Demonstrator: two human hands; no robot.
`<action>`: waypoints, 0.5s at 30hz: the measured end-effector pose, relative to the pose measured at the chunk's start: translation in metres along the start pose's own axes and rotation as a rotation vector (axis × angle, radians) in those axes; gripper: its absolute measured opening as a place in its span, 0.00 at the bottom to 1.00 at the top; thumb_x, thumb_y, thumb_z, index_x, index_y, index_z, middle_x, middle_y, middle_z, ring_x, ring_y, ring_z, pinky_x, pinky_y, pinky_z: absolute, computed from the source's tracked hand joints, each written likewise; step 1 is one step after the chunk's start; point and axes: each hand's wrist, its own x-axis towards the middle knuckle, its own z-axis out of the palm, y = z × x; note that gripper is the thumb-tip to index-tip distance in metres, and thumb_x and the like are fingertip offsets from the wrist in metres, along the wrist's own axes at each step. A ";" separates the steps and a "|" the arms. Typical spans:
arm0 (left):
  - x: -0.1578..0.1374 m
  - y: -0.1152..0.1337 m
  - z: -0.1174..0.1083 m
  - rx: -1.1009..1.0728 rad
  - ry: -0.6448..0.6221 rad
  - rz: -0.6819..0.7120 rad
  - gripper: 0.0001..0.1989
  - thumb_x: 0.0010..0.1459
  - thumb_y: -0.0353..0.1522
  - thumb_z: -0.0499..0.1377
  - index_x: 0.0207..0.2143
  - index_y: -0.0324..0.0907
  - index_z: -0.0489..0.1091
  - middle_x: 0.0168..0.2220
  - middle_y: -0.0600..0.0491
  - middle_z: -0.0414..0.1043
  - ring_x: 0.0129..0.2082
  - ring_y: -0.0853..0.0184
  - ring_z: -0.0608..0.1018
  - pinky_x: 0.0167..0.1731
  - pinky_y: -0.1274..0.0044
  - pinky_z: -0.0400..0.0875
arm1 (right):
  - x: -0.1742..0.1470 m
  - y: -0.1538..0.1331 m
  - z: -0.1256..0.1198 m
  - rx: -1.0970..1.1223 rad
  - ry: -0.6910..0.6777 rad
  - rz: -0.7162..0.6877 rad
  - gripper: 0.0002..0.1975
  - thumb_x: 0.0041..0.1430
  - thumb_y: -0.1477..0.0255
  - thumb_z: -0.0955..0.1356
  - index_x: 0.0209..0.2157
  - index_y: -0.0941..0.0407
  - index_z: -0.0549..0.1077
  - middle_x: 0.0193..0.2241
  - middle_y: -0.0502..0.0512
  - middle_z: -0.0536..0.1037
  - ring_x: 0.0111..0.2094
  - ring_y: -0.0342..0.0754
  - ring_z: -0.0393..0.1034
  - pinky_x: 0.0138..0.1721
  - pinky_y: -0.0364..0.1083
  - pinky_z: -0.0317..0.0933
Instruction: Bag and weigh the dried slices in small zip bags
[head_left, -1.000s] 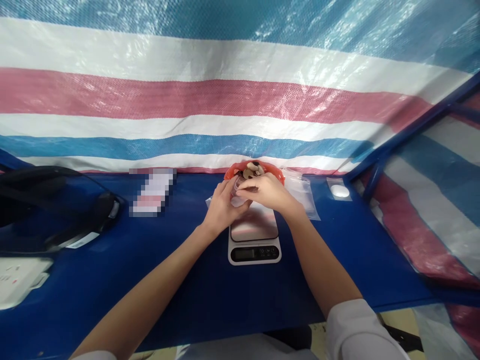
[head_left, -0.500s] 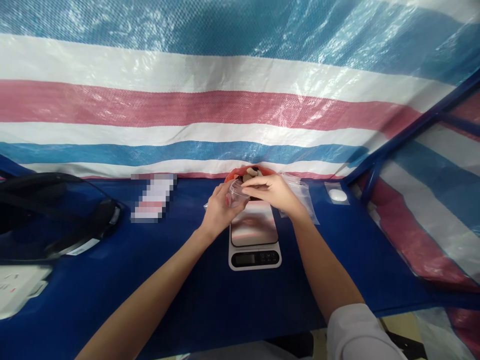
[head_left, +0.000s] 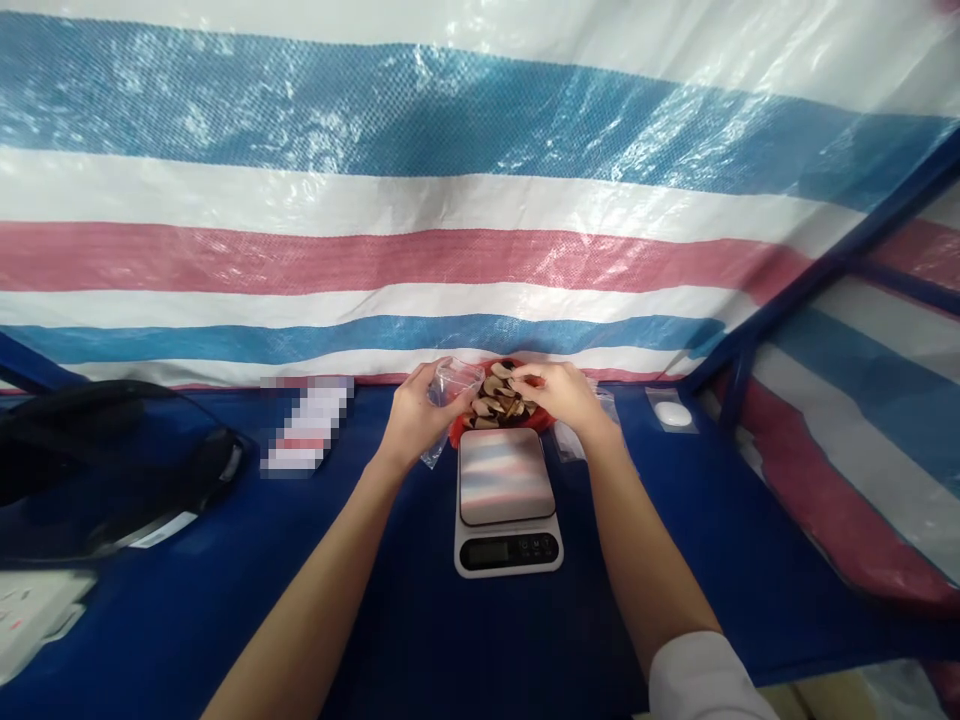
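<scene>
My left hand point(head_left: 416, 415) grips a clear plastic bag point(head_left: 455, 378) between thumb and fingers, with part of the bag hanging below the palm. Brown and pale slices point(head_left: 501, 400) that look like dried mushroom fill a red container or bag point(head_left: 546, 418) behind the scale. Over the right side of this pile, my right hand point(head_left: 562, 395) is closed in a pinch, its fingertips at one slice. A white kitchen scale point(head_left: 506, 480) with a shiny metal plate stands just in front, nothing on its plate, its display dark.
More clear bags point(head_left: 570, 440) lie partly under my right wrist. A small bag with a white round item point(head_left: 673, 413) is farther right. On the left are a blurred-out sheet point(head_left: 309, 425), a black headset-like object point(head_left: 217, 470) and a white box point(head_left: 37, 610). A striped tarp point(head_left: 465, 260) closes the back.
My hands have moved apart. The right hand has left the bag's mouth and gone to the slices, while the left keeps the bag, shifted left. The view has tilted up slightly.
</scene>
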 end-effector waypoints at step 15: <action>-0.004 -0.026 0.000 -0.085 -0.023 -0.047 0.23 0.56 0.45 0.65 0.49 0.42 0.74 0.44 0.48 0.79 0.46 0.58 0.81 0.51 0.68 0.74 | 0.024 -0.004 0.033 -0.231 0.032 -0.049 0.12 0.66 0.67 0.65 0.46 0.45 0.79 0.50 0.47 0.81 0.47 0.51 0.76 0.41 0.46 0.66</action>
